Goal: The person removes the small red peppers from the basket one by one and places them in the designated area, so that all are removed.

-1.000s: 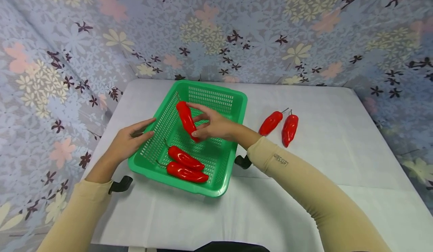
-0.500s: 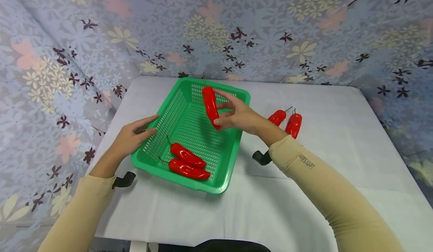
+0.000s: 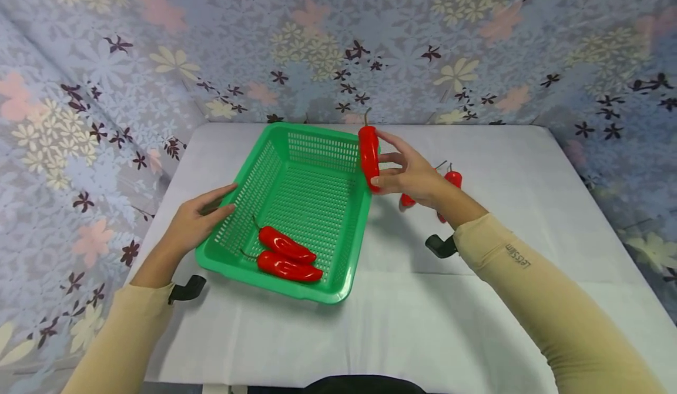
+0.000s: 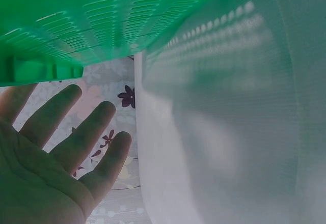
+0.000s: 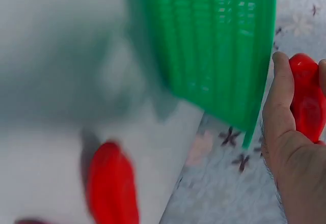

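My right hand [image 3: 409,173] pinches a red chili pepper [image 3: 368,157] between thumb and fingers, its stem pointing up, over the right rim of a green plastic basket [image 3: 346,276]. In the right wrist view the same pepper [image 5: 307,99] shows between thumb and fingers. My left hand [image 3: 197,219] is at the basket's left rim, fingers straight; the left wrist view shows the fingers [image 4: 97,137] spread by the basket's slotted side. Two red peppers [image 3: 288,256] lie side by side in the basket's near part.
Right of the basket, two more red peppers [image 3: 453,178] lie on the white-covered table [image 3: 529,217], partly hidden behind my right hand and wrist. Flowered cloth [image 3: 317,47] hangs behind and to the left of the table.
My right hand has carried its pepper rightward from over the basket's middle to its right rim. My left hand keeps its place at the left rim.
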The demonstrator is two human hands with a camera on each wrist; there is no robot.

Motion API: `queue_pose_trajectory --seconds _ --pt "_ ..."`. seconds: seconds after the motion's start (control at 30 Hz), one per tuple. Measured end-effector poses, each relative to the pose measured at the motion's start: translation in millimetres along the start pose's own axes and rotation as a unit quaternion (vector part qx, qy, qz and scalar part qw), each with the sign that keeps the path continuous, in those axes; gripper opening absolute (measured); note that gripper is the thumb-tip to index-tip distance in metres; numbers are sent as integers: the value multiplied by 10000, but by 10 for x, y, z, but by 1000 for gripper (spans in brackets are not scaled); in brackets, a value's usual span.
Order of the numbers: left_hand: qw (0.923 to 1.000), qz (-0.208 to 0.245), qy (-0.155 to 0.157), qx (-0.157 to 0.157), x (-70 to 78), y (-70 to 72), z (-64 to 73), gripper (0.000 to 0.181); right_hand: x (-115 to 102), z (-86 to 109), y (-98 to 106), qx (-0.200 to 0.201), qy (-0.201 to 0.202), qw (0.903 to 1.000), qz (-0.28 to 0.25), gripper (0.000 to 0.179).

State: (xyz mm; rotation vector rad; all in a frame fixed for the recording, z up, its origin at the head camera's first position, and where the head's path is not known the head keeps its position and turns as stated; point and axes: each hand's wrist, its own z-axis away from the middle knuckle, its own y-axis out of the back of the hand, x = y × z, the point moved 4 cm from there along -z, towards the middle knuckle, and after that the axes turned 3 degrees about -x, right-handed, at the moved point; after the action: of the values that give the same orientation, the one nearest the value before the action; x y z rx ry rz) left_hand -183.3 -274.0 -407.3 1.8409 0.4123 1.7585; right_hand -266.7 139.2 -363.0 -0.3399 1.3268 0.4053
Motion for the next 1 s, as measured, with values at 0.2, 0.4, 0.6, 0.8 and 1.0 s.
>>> queue_pose_trajectory --seconds 0.2,0.4,0.6,0.8,1.0 --pt "10000 -16 5 18 5 5 27 52 125 224 430 592 -331 9970 373 95" --pt "10000 -55 78 19 10 0 45 53 220 517 842 947 -442 9941 275 98" --pt "9998 -63 167 93 2 21 59 54 368 771 1194 1394 -581 9881 274 100" --pt "9998 -80 79 165 28 12 64 52 499 949 1429 1655 -751 9829 302 101" --pt "9991 -177 72 369 94 -30 29 49 683 1035 1569 1746 -981 9789 409 102"
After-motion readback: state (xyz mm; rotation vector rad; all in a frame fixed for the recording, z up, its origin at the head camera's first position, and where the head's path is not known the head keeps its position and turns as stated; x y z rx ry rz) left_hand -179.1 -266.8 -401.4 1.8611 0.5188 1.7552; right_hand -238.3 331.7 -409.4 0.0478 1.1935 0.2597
